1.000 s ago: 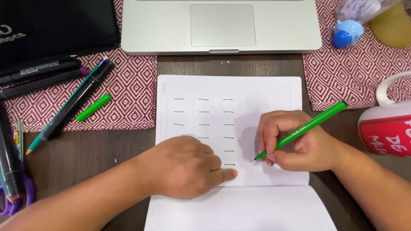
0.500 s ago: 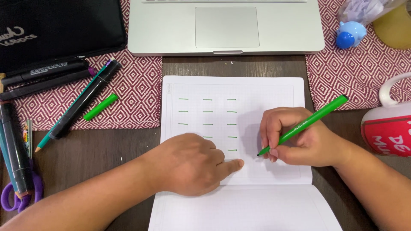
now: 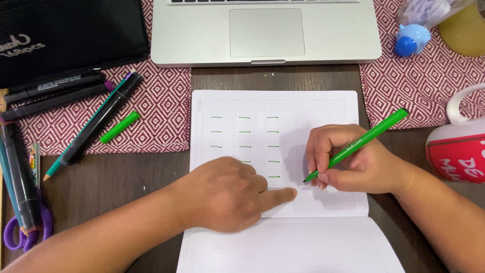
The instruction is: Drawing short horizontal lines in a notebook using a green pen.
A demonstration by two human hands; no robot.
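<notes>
Covering dark wood table [image 3: 126, 174] — 2 patterned mats [image 3: 161, 111].

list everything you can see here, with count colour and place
notebook: one, white grid pages with short green dashes, open at centre
green pen: one, in the right hand, tip over the page
pen cap: one, green, on the left mat
laptop: one, silver, top centre
woven mats: two, red and white, left and right
black markers: several, on the left
black case: one, top left
scissors: one, purple handles, far left
mug: one, red and white, right edge
blue figure: one, top right
left hand: forefinger pressed on the page
right hand: fingers around the pen
</notes>
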